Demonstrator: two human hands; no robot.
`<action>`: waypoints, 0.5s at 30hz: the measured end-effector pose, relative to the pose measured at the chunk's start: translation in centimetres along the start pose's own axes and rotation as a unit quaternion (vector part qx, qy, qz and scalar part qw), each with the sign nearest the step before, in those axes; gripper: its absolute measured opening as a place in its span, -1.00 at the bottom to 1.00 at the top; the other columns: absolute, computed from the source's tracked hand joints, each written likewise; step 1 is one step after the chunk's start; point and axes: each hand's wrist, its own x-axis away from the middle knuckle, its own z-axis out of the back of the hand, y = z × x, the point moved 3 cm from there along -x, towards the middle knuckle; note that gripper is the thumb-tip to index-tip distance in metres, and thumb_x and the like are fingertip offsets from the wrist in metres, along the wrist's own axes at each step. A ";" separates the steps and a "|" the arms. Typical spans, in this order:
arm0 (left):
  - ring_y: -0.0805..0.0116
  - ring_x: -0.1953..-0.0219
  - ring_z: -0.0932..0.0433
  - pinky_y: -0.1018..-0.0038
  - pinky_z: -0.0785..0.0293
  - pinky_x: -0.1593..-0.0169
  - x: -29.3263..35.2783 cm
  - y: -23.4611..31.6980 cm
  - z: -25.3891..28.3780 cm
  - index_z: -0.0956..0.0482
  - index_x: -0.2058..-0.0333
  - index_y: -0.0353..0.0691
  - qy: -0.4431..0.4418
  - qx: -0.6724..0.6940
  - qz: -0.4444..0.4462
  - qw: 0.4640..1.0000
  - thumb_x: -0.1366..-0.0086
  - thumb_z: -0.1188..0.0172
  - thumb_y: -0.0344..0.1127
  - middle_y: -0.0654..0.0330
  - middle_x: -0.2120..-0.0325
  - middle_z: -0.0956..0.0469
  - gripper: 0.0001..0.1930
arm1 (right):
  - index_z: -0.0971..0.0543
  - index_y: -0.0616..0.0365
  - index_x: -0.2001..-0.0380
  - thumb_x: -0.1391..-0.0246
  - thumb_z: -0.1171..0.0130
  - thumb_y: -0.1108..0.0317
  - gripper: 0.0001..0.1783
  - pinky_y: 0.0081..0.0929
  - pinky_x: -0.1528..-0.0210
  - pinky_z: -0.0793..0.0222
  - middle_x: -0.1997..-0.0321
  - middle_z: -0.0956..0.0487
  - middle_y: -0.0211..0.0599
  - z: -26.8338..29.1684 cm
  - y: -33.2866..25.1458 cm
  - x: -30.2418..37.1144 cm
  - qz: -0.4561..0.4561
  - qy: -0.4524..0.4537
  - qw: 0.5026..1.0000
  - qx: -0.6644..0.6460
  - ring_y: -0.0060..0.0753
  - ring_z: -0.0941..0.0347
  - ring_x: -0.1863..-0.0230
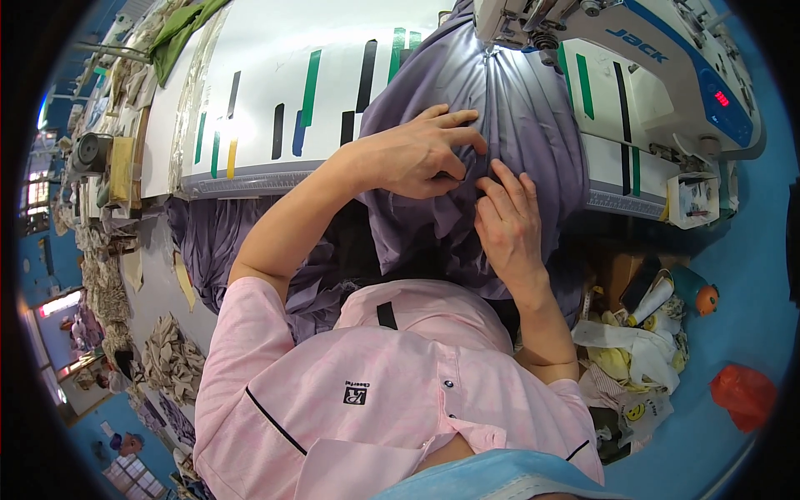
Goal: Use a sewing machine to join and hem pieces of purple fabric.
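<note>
A greyish-purple cloth (533, 125) runs in gathered folds from under the sewing machine's needle area down over the table edge toward my lap. My left hand (421, 154) lies across the cloth from the left, its upper fingers reaching right and its lower fingers and thumb bent in on a fold. Just right of it and a little nearer to me, my right hand (510, 225) has its fingers bent on the same cloth, with its thumb mostly hidden. The two hands are close together at the middle folds.
The white sewing machine (658, 58) stands at the top right, its lamp lighting the cloth. Green, black and other tape strips mark the white table (258, 50), with a ruler (250, 182) along its front edge. A small white box (693, 200) and a scrap pile (633, 350) are at right.
</note>
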 end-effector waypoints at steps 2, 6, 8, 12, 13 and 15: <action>-0.11 -0.32 -0.20 0.08 -0.15 -0.28 0.2 0.0 0.0 -0.62 0.58 -0.22 -0.001 -0.003 0.002 1.000 -0.01 -0.25 -0.38 0.09 -0.01 -0.47 -0.94 | -0.57 0.20 0.37 0.03 -0.19 0.52 -0.90 -0.11 -0.24 -0.24 0.06 -0.55 -0.26 0.5 0.2 -0.6 0.001 -0.030 0.999 -0.031 -0.20 -0.40 -0.16; -0.11 -0.32 -0.19 0.07 -0.15 -0.27 0.1 0.0 0.0 -0.62 0.58 -0.22 0.002 -0.008 0.004 1.000 0.01 -0.26 -0.38 0.10 0.00 -0.47 -0.94 | -0.57 0.16 0.29 0.02 -0.19 0.52 -0.83 -0.09 -0.24 -0.21 0.04 -0.54 -0.29 1.7 2.4 -3.9 -0.019 -0.024 0.995 -0.097 -0.21 -0.39 -0.14; -0.06 -0.31 -0.21 0.09 -0.18 -0.24 -0.1 0.1 0.1 -0.64 0.59 -0.20 -0.010 -0.005 0.003 1.000 0.00 -0.27 -0.37 0.13 0.02 -0.48 -0.94 | -0.56 0.12 0.16 -0.01 -0.17 0.51 -0.73 -0.08 -0.24 -0.18 0.00 -0.53 -0.33 1.4 3.6 -6.4 -0.007 0.035 0.994 -0.101 -0.26 -0.38 -0.13; 0.03 -0.29 -0.23 0.12 -0.22 -0.15 -0.2 0.0 0.0 -0.66 0.60 -0.17 -0.010 -0.015 -0.001 1.000 -0.01 -0.29 -0.36 0.18 0.04 -0.48 -0.93 | -0.56 0.06 0.05 -0.05 -0.12 0.48 -0.65 -0.14 -0.25 -0.18 -0.02 -0.53 -0.38 -1.1 5.7 -7.6 0.000 0.009 0.998 -0.068 -0.31 -0.36 -0.14; 0.03 -0.29 -0.23 0.12 -0.22 -0.15 -0.1 0.0 0.0 -0.66 0.60 -0.17 -0.011 -0.016 -0.001 1.000 -0.01 -0.29 -0.36 0.18 0.04 -0.48 -0.93 | -0.56 0.03 0.02 -0.06 -0.10 0.47 -0.63 -0.18 -0.26 -0.18 -0.03 -0.53 -0.39 -1.2 5.8 -7.1 0.002 -0.001 1.000 -0.004 -0.31 -0.35 -0.14; -0.12 -0.33 -0.19 0.02 -0.12 -0.30 0.0 0.0 0.0 -0.62 0.58 -0.23 -0.015 0.008 0.007 1.000 0.02 -0.26 -0.38 0.10 -0.02 -0.45 -0.93 | -0.56 0.00 0.00 -0.07 -0.09 0.45 -0.62 -0.21 -0.26 -0.18 -0.04 -0.53 -0.41 -1.2 5.7 -6.4 0.002 -0.010 0.998 0.059 -0.31 -0.35 -0.14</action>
